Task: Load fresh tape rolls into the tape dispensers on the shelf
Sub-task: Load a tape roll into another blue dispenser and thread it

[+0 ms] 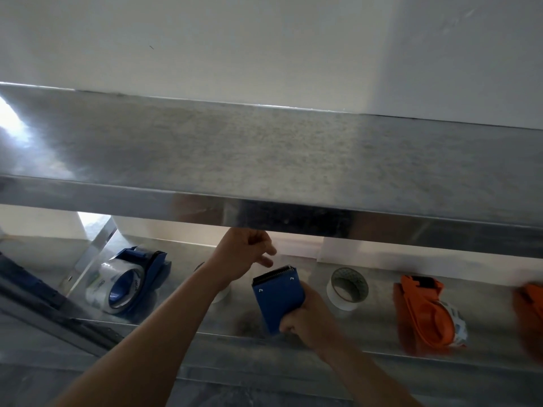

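Over brushed-metal shelf, right hand grips blue dispenser.

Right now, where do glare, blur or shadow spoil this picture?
Head view: white glare washes the left end of the upper metal shelf; the orange thing at the right edge is smeared by blur; the blue plastic tape dispenser in the right hand is sharp but dim.
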Available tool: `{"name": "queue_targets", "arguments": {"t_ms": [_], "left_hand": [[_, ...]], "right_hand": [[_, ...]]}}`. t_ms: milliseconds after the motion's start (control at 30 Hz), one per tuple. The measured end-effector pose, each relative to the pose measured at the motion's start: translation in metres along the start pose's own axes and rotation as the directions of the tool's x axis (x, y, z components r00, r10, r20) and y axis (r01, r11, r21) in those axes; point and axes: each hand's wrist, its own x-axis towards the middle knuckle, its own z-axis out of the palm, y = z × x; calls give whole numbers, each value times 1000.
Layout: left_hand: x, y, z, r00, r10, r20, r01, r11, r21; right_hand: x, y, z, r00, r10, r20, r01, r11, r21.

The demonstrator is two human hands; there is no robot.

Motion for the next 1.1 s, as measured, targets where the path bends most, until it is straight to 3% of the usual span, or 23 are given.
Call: {"name": "queue_targets", "arguments": {"t_ms": [300,433,733,967,1100], "left_hand": [[9,6,2,995,-32,-99,44,992,120],[13,6,2,988,-96,-124,101,994,35],[21,-1,0,974,-211,-86,213,977,21],[22,-10,-5,967,-218,-128,218,976,-18],[23,-13,-6,961,-246,-130,238,968,-75]], "right_hand": [[-4,-5,3,999,7,49,-13,991,136],[-6,-6,2,997,-16,80,4,987,160],[-8,-9,5,997,-53,63,41,983,180],[-12,-4,2,993,-113,33,110,991,81],[-10,-2,-1,990,-134,34,129,985,114]]}}
